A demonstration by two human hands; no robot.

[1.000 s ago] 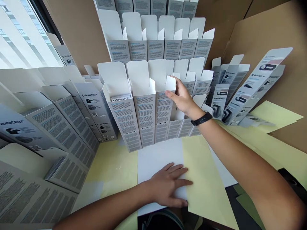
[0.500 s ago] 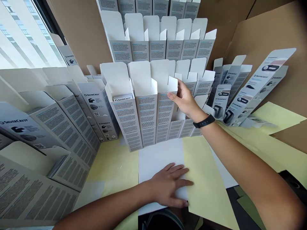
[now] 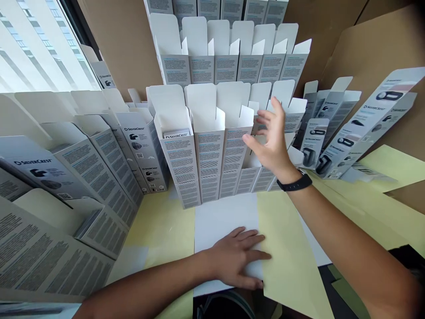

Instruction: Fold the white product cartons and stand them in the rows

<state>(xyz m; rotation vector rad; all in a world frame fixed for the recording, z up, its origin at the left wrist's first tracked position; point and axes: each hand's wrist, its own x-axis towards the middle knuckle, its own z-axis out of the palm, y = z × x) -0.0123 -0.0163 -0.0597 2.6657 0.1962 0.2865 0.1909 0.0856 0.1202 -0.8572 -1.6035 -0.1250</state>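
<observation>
Your right hand (image 3: pixel 272 141) is spread wide, fingers apart and a little blurred, and it holds nothing. Its thumb points at the open carton (image 3: pixel 234 150) just to its left. The thumb tip lies close to that carton's right edge, below the small side flap (image 3: pixel 247 116), but you cannot tell whether skin meets card. A black wristband (image 3: pixel 295 182) circles the wrist just below this hand. Behind its fingers stand more open cartons with raised lids (image 3: pixel 285 95), partly hidden by the hand. Two cartons further to the left of this hand, in the same front row, one carton (image 3: pixel 179 155) has a printed leaflet (image 3: pixel 177 134) showing in its mouth. Well beyond and above the fingers a second row of cartons (image 3: pixel 226 66) stands higher. Off to the right of this hand, long flat cartons (image 3: pixel 361 122) lean against a brown cardboard wall (image 3: pixel 375 48). Your left hand (image 3: pixel 241 257) lies flat and open, palm down on a white sheet (image 3: pixel 222 219), which reaches from under the palm up to the foot of the front row. Its fingertips touch the edge of a yellow sheet (image 3: pixel 285 248) just to its right. Far to the left of this hand, another bank of cartons (image 3: pixel 109 150) leans away.
</observation>
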